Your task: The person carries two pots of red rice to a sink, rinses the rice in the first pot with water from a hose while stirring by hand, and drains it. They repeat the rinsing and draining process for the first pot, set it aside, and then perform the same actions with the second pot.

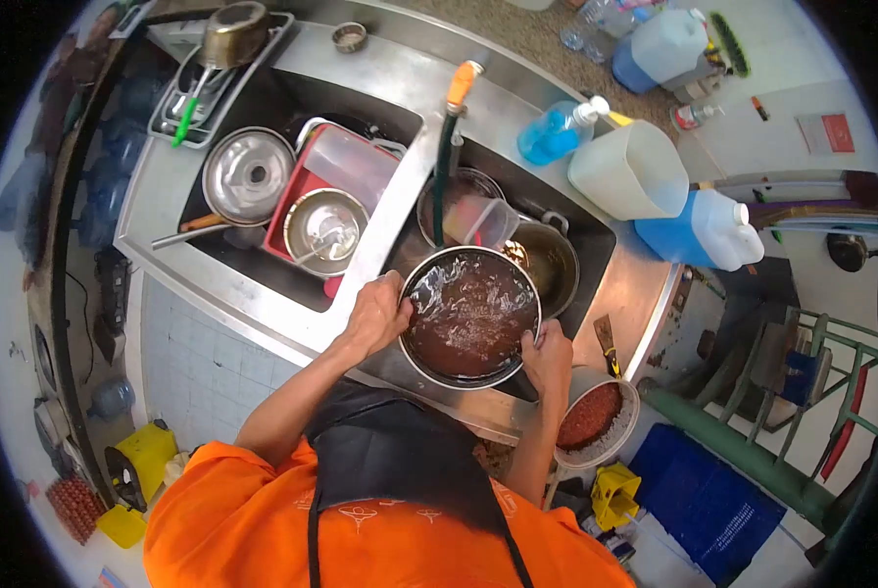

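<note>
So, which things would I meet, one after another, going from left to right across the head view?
Green-handled utensil, metal bowl in the red tub, left hand, metal pot with wet reddish-brown contents, right hand, scraper, nearer jug of blue liquid.

An orange shirt [223, 510] is showing beneath a black apron [400, 441]
Two thin dark straps [314, 544] are running over the orange cloth, small pale line drawings [359, 516] are showing between them, and the left sleeve [231, 465] is stopping short, leaving the forearm [299, 397] bare
</note>
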